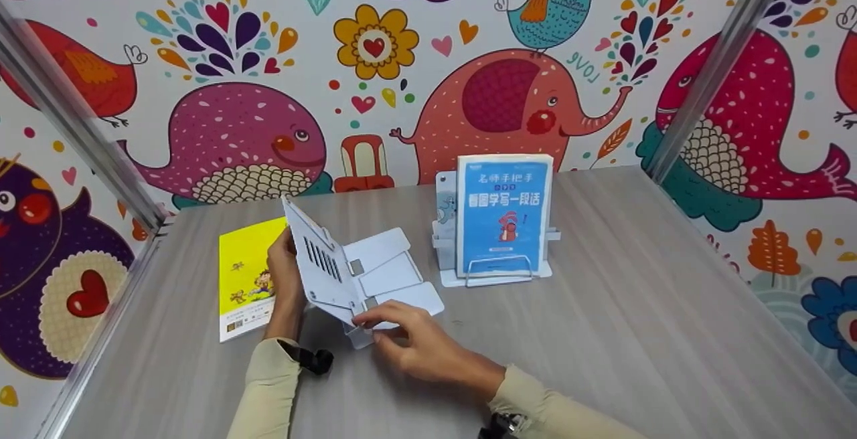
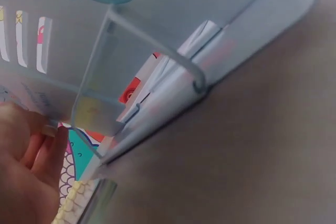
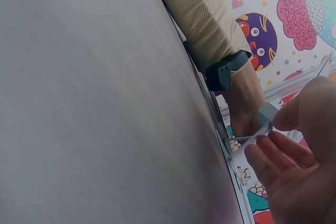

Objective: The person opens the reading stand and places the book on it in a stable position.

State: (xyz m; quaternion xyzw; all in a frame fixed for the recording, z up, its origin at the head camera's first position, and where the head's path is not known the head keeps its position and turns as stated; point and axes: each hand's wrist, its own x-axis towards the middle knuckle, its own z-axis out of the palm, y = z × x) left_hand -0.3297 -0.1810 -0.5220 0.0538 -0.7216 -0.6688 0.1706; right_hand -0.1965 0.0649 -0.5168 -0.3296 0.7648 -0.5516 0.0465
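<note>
A white folding book stand (image 1: 321, 258) is tilted partly open on the table, with slots in its raised panel and a flat base piece lying to the right. My left hand (image 1: 286, 282) holds the raised panel by its left side. In the left wrist view, the thumb of this hand (image 2: 21, 145) lies against the panel, beside a wire loop (image 2: 152, 43) and a printed blue animal. My right hand (image 1: 428, 345) pinches the near lower corner of the stand between thumb and fingers. The right wrist view shows this hand (image 3: 294, 166) with its fingertips at a thin pale edge.
A yellow book (image 1: 248, 251) lies flat at the left, partly behind my left arm. Right of the stand, a blue-covered book (image 1: 505, 225) stands upright in a second stand (image 1: 445, 225) with a wire front. A patterned wall (image 1: 375, 111) closes off the back of the table.
</note>
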